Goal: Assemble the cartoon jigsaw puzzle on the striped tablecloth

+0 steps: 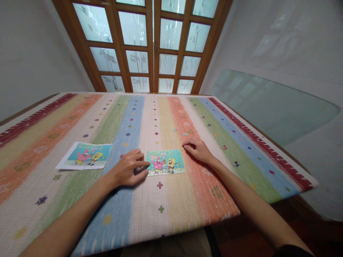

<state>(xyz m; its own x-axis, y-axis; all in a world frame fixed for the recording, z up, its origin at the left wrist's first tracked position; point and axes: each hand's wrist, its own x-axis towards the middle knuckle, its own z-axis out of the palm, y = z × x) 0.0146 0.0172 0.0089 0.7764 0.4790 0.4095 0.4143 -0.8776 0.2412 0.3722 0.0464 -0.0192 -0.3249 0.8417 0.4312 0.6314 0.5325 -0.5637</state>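
Observation:
A small cartoon jigsaw puzzle lies flat on the striped tablecloth in front of me, with a pale patch near its upper left corner. My left hand rests beside it, fingers apart, the index fingertip and thumb at the puzzle's left edge. Off the puzzle's upper right corner, my right hand lies on the cloth with its fingers curled together; whether anything small is between the fingertips is hidden. Just beyond the puzzle are loose puzzle pieces, a teal one and another nearer my right hand.
To the left lies a printed picture sheet with a similar cartoon scene. A striped tablecloth covers the table, whose near edge is close to my body. Wooden glazed doors stand behind the table, and a glass panel is at the right wall.

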